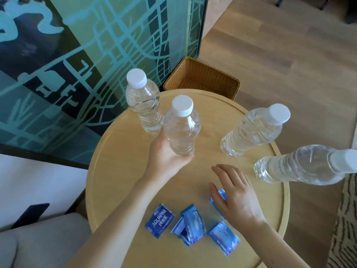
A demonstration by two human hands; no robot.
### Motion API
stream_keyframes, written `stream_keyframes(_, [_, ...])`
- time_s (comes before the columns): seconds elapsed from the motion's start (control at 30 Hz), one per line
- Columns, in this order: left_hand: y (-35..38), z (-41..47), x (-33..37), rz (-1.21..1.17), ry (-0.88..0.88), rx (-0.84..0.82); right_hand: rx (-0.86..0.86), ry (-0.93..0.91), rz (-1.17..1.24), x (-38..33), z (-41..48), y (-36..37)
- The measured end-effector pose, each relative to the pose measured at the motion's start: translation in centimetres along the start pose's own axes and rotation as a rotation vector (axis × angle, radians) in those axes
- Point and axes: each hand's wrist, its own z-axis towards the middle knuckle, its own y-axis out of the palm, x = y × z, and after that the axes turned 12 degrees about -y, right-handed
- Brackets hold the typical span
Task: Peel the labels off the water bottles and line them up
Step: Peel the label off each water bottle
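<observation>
Peeled labels point(190, 225) lie at the near edge of the surface point(212, 105). A bare bottle point(181, 130) is clasped low by the left grip point(168, 151), just beside a second bottle point(143, 101); the right grip point(235, 194) is spread flat, holding nothing. The held bottle is best set upright in line with its neighbours, then released once steady.

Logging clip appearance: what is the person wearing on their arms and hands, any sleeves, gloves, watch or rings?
Nothing worn shows. The left hand and right hand are ungloved; the left forearm and right forearm are uncovered to the frame's edge, no sleeve in view. No watch or bracelet at either wrist, no ring on the fingers that show.
</observation>
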Motion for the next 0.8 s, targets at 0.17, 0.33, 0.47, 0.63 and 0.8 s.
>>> stream_keyframes(0.17, [0.4,0.4,-0.6,-0.015,-0.036,0.016,0.001,0.018,0.011,0.0,0.2,0.1])
stream_keyframes(0.33, [0.8,0.6,-0.9,-0.043,-0.041,0.01,0.006,0.034,0.011,0.1,0.3,-0.1])
stream_keyframes(0.47, [1.2,0.6,-1.3,-0.063,-0.04,-0.006,0.014,0.04,0.02,0.1,0.3,-0.2])
stream_keyframes(0.63, [1.5,0.6,-1.9,-0.04,-0.059,-0.033,0.018,0.044,0.026,0.0,0.3,-0.3])
stream_keyframes(0.8, [0.9,-0.8,-2.0,-0.008,-0.024,-0.025,0.015,0.038,0.019,-0.5,0.4,-0.6])
